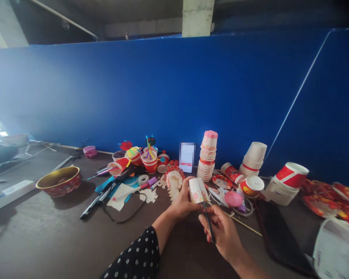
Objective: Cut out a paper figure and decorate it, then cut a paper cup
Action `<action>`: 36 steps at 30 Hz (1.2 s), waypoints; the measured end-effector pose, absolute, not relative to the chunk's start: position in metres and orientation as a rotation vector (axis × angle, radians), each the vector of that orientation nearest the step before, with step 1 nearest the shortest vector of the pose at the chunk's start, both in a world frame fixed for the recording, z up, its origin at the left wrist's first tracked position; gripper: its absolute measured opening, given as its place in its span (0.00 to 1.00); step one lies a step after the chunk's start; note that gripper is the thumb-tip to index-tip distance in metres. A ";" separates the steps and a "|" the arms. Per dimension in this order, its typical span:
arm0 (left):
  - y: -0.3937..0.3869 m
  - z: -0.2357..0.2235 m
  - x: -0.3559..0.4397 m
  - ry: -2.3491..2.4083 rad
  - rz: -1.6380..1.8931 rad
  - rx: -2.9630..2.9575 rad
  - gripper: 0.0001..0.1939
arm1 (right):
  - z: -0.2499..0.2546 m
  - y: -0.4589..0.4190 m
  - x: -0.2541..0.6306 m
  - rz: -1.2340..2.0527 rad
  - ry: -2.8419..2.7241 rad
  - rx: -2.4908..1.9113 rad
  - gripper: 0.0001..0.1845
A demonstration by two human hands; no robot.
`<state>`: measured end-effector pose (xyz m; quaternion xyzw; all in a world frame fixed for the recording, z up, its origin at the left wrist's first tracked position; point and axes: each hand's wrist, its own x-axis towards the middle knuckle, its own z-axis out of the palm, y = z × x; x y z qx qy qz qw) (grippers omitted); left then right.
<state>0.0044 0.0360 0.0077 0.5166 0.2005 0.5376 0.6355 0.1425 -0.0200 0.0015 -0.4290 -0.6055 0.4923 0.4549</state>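
Observation:
My left hand [182,201] is closed round a white paper cup [197,190] with red and yellow printing, held tilted above the table. In my right hand [222,230] is a slim black pen-like tool [208,223], gripped between thumb and fingers. Its upper end meets the cup's lower edge; whether it is a pen or a blade I cannot tell. Just behind the hands rises a tall stack of paper cups [207,161] with a pink top. Scalloped cut paper pieces [174,181] lie beyond my left hand. A pink paper disc [233,198] lies beyond my right hand.
Decorated cups [149,162] stand at the back left, near a roll of tape [143,179] and markers [133,192]. A gold-rimmed bowl [59,182] sits further left. More cups [289,180], a dark flat tray-like object [279,232] and red printed paper [322,203] are on the right.

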 end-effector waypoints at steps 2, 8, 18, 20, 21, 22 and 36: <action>0.036 0.007 0.005 0.449 1.235 1.179 0.40 | 0.003 -0.021 0.142 1.220 -1.487 -1.073 0.16; 0.037 0.007 0.004 0.401 1.247 1.161 0.39 | 0.002 -0.021 0.143 1.220 -1.469 -1.077 0.15; 0.037 0.007 0.004 0.403 1.247 1.172 0.40 | 0.005 -0.022 0.142 1.191 -1.486 -1.102 0.15; 0.037 0.007 0.004 0.406 1.244 1.173 0.39 | 0.004 -0.022 0.142 1.199 -1.484 -1.097 0.15; 0.037 0.007 0.004 0.407 1.243 1.174 0.39 | 0.003 -0.022 0.142 1.201 -1.486 -1.091 0.15; 0.037 0.007 0.004 0.406 1.241 1.177 0.39 | 0.002 -0.022 0.142 1.199 -1.486 -1.087 0.15; 0.037 0.009 0.004 0.367 1.222 1.186 0.39 | -0.002 -0.020 0.143 1.215 -1.497 -1.083 0.14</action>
